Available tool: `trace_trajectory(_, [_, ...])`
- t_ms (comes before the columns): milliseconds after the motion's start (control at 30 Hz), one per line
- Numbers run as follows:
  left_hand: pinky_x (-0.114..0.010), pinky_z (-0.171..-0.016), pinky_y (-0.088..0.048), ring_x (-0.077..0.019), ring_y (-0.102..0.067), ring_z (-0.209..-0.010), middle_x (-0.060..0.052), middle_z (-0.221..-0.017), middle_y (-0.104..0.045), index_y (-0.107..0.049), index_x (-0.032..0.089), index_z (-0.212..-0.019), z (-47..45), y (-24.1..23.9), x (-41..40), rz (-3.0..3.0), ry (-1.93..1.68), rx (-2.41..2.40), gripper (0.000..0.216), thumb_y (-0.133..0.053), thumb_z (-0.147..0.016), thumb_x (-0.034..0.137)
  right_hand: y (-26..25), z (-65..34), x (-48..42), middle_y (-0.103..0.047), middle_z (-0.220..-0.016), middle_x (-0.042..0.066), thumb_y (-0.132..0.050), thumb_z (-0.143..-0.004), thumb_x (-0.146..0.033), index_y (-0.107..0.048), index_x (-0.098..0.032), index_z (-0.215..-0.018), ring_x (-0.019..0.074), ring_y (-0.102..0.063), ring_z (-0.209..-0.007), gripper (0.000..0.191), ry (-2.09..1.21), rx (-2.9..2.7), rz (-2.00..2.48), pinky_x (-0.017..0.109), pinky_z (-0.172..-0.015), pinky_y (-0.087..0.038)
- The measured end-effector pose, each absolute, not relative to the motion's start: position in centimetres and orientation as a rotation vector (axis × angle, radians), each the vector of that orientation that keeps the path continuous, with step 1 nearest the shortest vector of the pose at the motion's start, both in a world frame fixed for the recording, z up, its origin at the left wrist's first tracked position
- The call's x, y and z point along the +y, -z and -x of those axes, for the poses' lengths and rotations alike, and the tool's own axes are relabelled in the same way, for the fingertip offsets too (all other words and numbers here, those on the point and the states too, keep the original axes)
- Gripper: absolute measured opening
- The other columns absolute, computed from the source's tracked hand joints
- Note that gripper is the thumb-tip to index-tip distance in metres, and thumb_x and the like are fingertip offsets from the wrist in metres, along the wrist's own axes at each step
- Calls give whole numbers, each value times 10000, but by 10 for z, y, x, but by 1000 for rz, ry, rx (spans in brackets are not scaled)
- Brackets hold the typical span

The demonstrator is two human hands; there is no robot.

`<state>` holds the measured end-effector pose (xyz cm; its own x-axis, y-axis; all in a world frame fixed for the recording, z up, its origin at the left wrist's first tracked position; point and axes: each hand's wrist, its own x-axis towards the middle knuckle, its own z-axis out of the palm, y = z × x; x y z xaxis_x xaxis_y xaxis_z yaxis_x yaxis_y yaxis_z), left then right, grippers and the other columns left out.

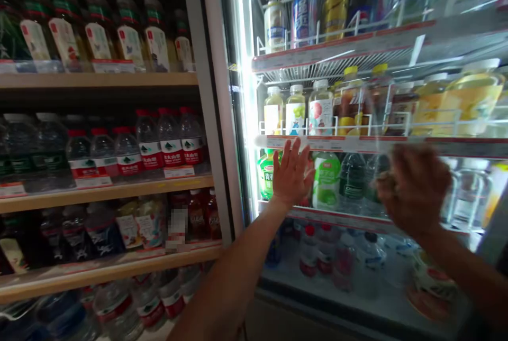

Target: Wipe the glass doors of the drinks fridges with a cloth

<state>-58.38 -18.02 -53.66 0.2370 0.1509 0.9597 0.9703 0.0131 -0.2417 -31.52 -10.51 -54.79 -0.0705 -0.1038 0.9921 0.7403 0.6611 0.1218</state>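
My left hand (291, 173) is raised with its fingers stretched out, in front of the middle shelf of a lit drinks cooler (238, 119). It is right by a green-labelled bottle (327, 180) and another green bottle (266, 174). My right hand (415, 187) hovers further right at the same shelf, fingers curled and smeared by motion, near dark water bottles (352, 182). I see nothing held in either hand.
The cooler's upper racks carry cans (305, 13) and tea bottles (296, 111); more bottles lie at its bottom (325, 251). To the left, wooden shelves (107, 190) hold red-capped water bottles (148, 143) and other drinks.
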Motion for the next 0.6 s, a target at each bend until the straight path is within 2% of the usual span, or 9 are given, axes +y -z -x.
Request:
trace_trajectory(100, [-446, -1137, -68, -199, -40, -1409, -133, -1446, -342, -296, 144, -1386, 586, 536, -181, 1416, 962, -1101, 551, -362, -901, 396, 543, 309, -95, -514, -1311, 90, -482, -856, -400, -416, -231, -1362, 295, -386, -1283, 538, 948, -1505, 603, 511, -1068, -238])
trace_trajectory(233, [-448, -1137, -75, -221, -96, -1403, -135, -1461, -301, -250, 163, -1414, 590, 535, -179, 1407, 994, -1049, 589, -415, -887, 369, 523, 283, -90, -445, -1335, 196, -346, -891, -368, -417, -75, -1350, 335, -382, -1256, 549, 844, -1042, 776, 551, -996, -317])
trace_trajectory(333, [-435, -1140, -77, -219, -115, -1400, -118, -1477, -258, -203, 190, -1430, 592, 533, -177, 1397, 1001, -1013, 630, -451, -875, 357, 527, 299, -101, -458, -1344, 117, -344, -891, -260, -297, -178, -1418, 290, -312, -1319, 536, 880, -1178, 692, 521, -1029, -319])
trace_trajectory(433, [-438, -1138, -92, -223, -120, -1400, -100, -1493, -218, -171, 213, -1437, 592, 531, -177, 1398, 992, -988, 661, -477, -866, 343, 534, 302, -103, -499, -1319, 45, -395, -883, -232, -229, -280, -1434, 243, -332, -1320, 578, 1038, -1531, 602, 486, -1078, -270])
trace_trajectory(600, [-461, -1132, -91, -238, -114, -1403, -100, -1506, -178, -162, 202, -1438, 592, 531, -176, 1391, 972, -983, 677, -489, -859, 330, 521, 272, -90, -396, -1401, 129, -344, -887, -239, -290, -157, -1419, 290, -304, -1326, 541, 783, -1023, 838, 530, -1056, -275])
